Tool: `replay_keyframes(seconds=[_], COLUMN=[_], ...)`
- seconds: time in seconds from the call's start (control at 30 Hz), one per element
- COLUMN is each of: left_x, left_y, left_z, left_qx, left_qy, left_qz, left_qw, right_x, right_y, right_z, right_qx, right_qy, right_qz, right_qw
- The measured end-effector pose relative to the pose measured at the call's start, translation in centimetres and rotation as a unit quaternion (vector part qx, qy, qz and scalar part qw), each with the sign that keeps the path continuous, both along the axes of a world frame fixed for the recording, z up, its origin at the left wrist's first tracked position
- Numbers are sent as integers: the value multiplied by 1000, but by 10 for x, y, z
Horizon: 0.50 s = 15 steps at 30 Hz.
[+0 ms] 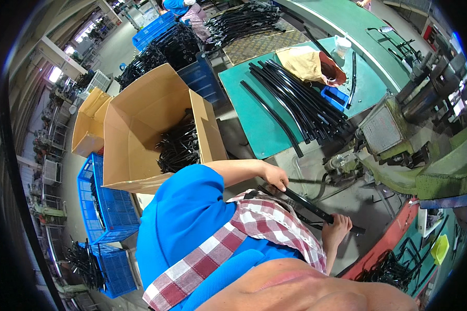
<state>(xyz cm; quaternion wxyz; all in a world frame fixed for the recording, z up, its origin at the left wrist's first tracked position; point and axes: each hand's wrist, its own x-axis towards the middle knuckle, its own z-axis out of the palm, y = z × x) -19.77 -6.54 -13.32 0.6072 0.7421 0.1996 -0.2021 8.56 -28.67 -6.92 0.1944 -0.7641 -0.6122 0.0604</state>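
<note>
A black metal tube lies slantwise in front of my body, held in both hands. My left hand is closed round its far left end. Lower and to the right, my right hand grips it close to the other end, which pokes out past the fingers and shows small holes. Thinner black rods show beside the tube, partly hidden by my apron; whether they are joined to it I cannot tell. Ahead, a pile of long black tubes rests on a green table.
A green machine stands close on the right. At left is a large cardboard box of black parts, with blue crates beside it. The table also bears a sack and a small blue bin. Another person is farther off.
</note>
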Motion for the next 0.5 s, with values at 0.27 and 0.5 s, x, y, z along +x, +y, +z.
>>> replay_keyframes(seconds=[0.27,0.5], left_x=[-1,16], left_y=[19,44], left_z=[0,32], left_qx=[9,54], left_qy=[-29,-49], left_qz=[1,-41], left_qw=[1000,997], right_x=[-4,-24], right_y=[-5,19], right_z=[34,69], right_qx=[-12,15], right_qy=[-35,-105], right_qz=[-52,-74], right_qw=[998,992])
